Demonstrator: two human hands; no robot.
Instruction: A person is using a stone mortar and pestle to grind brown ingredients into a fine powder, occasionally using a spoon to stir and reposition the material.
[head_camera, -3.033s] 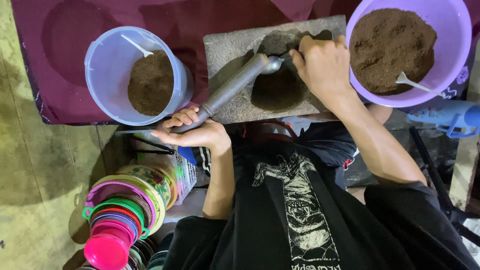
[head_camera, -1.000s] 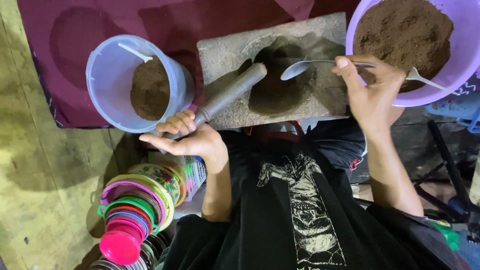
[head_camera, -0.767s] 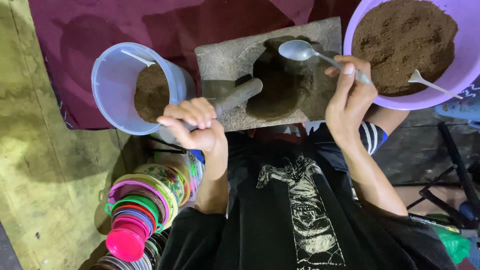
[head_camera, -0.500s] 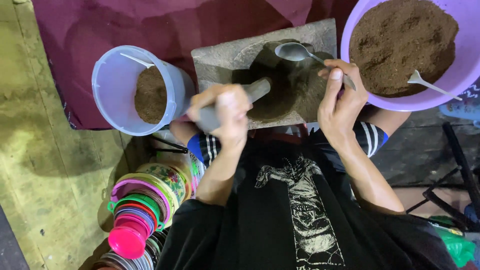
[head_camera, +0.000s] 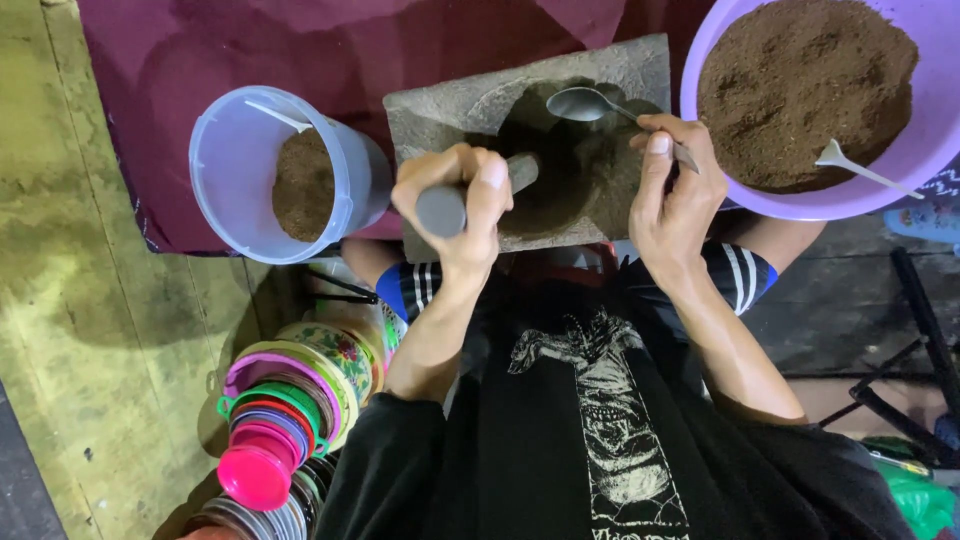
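Over maroon cloth (head_camera: 300, 40) and worn floor (head_camera: 90, 300), hands grip pestle (head_camera: 445, 208) and spoon (head_camera: 590, 103).

Looks like a home kitchen setup on the floor, pretty informal: a stone grinding slab (head_camera: 530, 140) on a maroon cloth (head_camera: 300, 50), plastic tubs of brown powder either side, stacked colourful plastic lids (head_camera: 280, 420) on worn yellowish flooring (head_camera: 90, 300).

Single head-worn view, looking steeply down, close over lap and floor
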